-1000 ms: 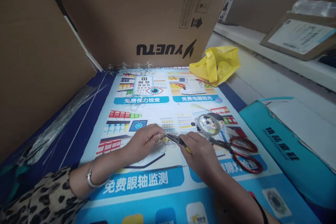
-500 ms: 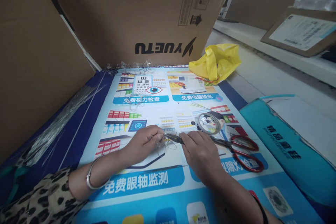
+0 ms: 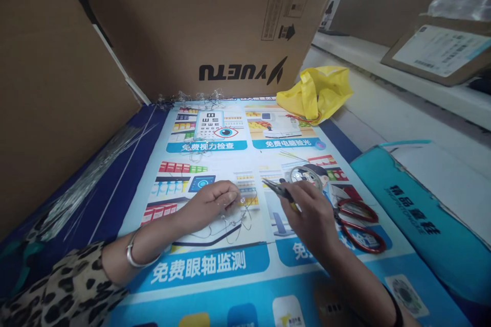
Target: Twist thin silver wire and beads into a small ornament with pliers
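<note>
My left hand point(image 3: 213, 204) is closed in a pinch on a thin beaded wire point(image 3: 245, 214). Its loops, with small clear beads, hang out below and to the right of my fingertips. In my right hand point(image 3: 312, 217) is a pair of long-nosed pliers point(image 3: 276, 188), their tips pointing up and left, apart from the wire. A round, clear-looking ring point(image 3: 306, 173) lies just behind the right hand. Beside that wrist are scissors with red handles point(image 3: 360, 222), their blades partly hidden by the hand.
Large cardboard boxes point(image 3: 172, 20) wall off the back and left. Beaded wire pieces point(image 3: 199, 96) lie along the back edge. A bundle of thin wires point(image 3: 92, 173) is on the left, a yellow bag point(image 3: 316, 94) back right, a teal shoe box point(image 3: 406, 214) at right.
The pliers have come away from the wire at my left fingertips, as my right hand moved right and turned the tips upward. My left hand stays nearly in place.
</note>
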The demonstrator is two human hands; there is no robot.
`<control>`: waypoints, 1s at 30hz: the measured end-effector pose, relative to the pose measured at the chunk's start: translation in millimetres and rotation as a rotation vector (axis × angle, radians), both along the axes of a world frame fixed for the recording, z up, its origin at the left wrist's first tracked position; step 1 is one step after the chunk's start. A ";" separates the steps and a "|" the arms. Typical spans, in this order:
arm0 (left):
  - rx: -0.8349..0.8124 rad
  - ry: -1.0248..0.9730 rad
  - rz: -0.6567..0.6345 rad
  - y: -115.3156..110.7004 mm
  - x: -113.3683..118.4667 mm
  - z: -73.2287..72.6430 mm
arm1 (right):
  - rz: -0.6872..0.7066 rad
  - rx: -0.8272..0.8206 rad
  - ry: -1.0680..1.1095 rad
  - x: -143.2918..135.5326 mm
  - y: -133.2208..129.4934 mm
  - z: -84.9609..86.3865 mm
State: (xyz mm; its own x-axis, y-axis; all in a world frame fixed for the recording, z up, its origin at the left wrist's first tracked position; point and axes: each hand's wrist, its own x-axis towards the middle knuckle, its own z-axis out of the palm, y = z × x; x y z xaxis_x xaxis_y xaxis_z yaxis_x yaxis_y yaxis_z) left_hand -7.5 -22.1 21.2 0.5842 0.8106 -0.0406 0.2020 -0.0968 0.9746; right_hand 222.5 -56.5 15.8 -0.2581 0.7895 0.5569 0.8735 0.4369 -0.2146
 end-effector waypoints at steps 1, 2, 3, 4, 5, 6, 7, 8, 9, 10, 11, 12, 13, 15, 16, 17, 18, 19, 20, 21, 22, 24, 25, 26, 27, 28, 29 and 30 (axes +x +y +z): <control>-0.050 -0.038 -0.006 0.5 -0.3 -0.5 | -0.012 -0.027 0.012 1.0 2.1 -2.3; -0.096 -0.066 -0.008 0.7 -0.4 -0.7 | 0.003 -0.066 -0.002 0.4 3.6 -5.1; -0.131 -0.083 -0.007 0.7 -0.3 -0.7 | 0.033 -0.105 -0.022 -1.7 4.4 -8.0; -0.158 -0.092 -0.003 0.4 -0.2 -0.6 | 0.073 -0.132 -0.043 -4.9 4.7 -10.7; -0.179 -0.100 -0.001 0.0 0.0 -0.6 | 0.106 -0.149 -0.058 -8.7 4.4 -13.2; -0.198 -0.113 0.000 -0.5 0.1 -0.9 | 0.125 -0.168 -0.062 -12.5 3.7 -15.2; -0.214 -0.131 -0.002 -0.9 0.2 -1.4 | 0.134 -0.174 -0.054 -15.9 2.9 -16.8; -0.228 -0.151 -0.006 -1.4 0.2 -2.2 | 0.137 -0.177 -0.042 -18.5 2.0 -17.9; -0.240 -0.171 -0.012 -1.9 0.3 -3.2 | 0.135 -0.175 -0.025 -20.2 1.2 -18.8; -0.253 -0.187 -0.018 -2.3 0.3 -4.3 | 0.133 -0.170 -0.008 -21.1 0.6 -19.3; -0.264 -0.201 -0.025 -2.9 0.5 -5.3 | 0.134 -0.166 0.007 -21.4 0.1 -19.7; -0.277 -0.211 -0.034 -3.5 0.8 -6.1 | 0.141 -0.159 0.019 -21.4 -0.2 -20.0; -0.291 -0.218 -0.043 -4.2 1.2 -6.7 | 0.151 -0.149 0.028 -21.2 -0.3 -20.1; -0.319 -0.230 -0.057 -5.6 2.3 -7.1 | 0.172 -0.131 0.032 -21.0 -0.3 -19.9; -0.331 -0.239 -0.062 -6.3 2.9 -6.9 | 0.182 -0.123 0.028 -21.0 -0.3 -19.6; -0.342 -0.250 -0.066 -6.9 3.4 -6.7 | 0.190 -0.119 0.021 -21.1 -0.1 -19.2; -0.353 -0.264 -0.069 -7.4 3.8 -6.5 | 0.196 -0.118 0.013 -21.2 0.1 -18.7; -0.363 -0.281 -0.075 -7.9 4.0 -6.5 | 0.200 -0.116 0.006 -21.2 0.3 -18.2; -0.376 -0.295 -0.085 -8.4 4.1 -6.7 | 0.206 -0.111 0.000 -21.3 0.6 -17.7; -0.391 -0.304 -0.100 -8.8 4.0 -7.0 | 0.213 -0.103 -0.003 -21.2 0.9 -17.3; -0.405 -0.307 -0.114 -9.2 3.8 -7.5 | 0.222 -0.095 -0.003 -21.2 1.1 -17.0; -0.432 -0.315 -0.133 -10.0 3.4 -8.6 | 0.251 -0.082 0.005 -21.3 1.4 -16.8; -0.444 -0.321 -0.141 -10.4 3.2 -9.1 | 0.266 -0.081 0.010 -21.4 1.3 -16.9; -0.455 -0.328 -0.147 -10.9 3.2 -9.4 | 0.280 -0.080 0.014 -21.5 1.2 -17.3; -0.464 -0.336 -0.153 -11.3 3.2 -9.5 | 0.291 -0.079 0.015 -21.7 0.9 -17.7; -0.471 -0.341 -0.162 -11.7 3.3 -9.4 | 0.299 -0.079 0.011 -21.8 0.6 -18.2; -0.478 -0.342 -0.172 -12.0 3.4 -9.2 | 0.304 -0.075 0.001 -21.9 0.3 -18.8; -0.483 -0.342 -0.182 -12.4 3.5 -8.9 | 0.307 -0.068 -0.012 -22.1 -0.1 -19.4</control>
State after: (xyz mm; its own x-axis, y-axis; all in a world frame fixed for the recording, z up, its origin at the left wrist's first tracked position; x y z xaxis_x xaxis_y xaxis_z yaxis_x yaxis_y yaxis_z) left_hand -3.9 -34.4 12.4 0.7560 0.6336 -0.1643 -0.1078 0.3681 0.9235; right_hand 200.4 -56.6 -3.6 -0.4963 0.7089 0.5011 0.7055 0.6657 -0.2430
